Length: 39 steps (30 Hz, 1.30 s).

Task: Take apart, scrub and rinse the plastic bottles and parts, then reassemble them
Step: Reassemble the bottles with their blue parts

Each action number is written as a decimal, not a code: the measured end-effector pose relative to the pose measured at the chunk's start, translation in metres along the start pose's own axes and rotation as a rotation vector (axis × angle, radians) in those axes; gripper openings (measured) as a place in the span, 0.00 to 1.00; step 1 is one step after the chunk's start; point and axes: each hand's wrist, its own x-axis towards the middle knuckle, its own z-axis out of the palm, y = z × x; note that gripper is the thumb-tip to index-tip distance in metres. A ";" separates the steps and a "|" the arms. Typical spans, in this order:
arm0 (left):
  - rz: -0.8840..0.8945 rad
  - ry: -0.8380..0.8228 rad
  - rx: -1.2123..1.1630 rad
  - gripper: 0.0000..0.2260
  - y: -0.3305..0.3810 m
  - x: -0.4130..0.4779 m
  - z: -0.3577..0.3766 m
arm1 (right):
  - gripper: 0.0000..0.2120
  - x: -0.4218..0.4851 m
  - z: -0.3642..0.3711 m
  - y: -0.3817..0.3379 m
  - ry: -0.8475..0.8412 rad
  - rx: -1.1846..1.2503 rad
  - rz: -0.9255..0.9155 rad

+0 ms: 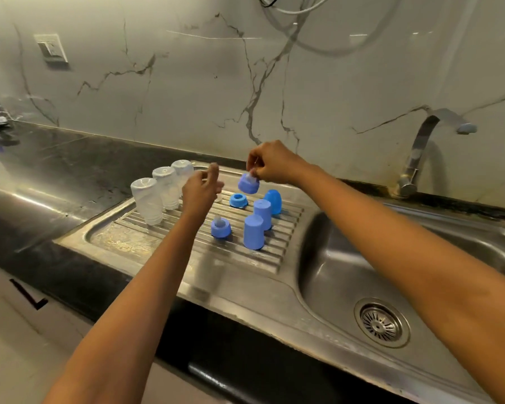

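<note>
Across steel drainboard [146,243]: three clear bottles [148,199] inverted, long axes roughly upright, mouths down. Left hand [200,193] loosely open, empty, beside them. Right hand [274,167] pinching nipple [251,177] of blue collar [247,186], held above drainboard, tilted

The left hand [200,191] and left forearm [146,287], seen to the left of the sink basin [327,258], are bare as far as the lower edge of view. The right hand [274,163] and right forearm [405,237], seen above that basin, are likewise bare. The left fingers are rendered blurred.
</note>
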 end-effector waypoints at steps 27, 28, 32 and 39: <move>-0.037 0.015 0.393 0.15 -0.082 0.073 0.024 | 0.26 0.084 0.104 0.036 -0.402 -0.258 0.042; -0.018 0.025 0.394 0.13 -0.082 0.073 0.025 | 0.25 0.085 0.107 0.036 -0.396 -0.252 0.041; 0.039 0.040 0.402 0.13 -0.077 0.073 0.027 | 0.21 0.082 0.101 0.036 -0.312 -0.223 0.036; 0.104 0.008 0.201 0.12 -0.023 0.073 0.027 | 0.21 0.056 0.039 0.040 -0.185 -0.136 0.100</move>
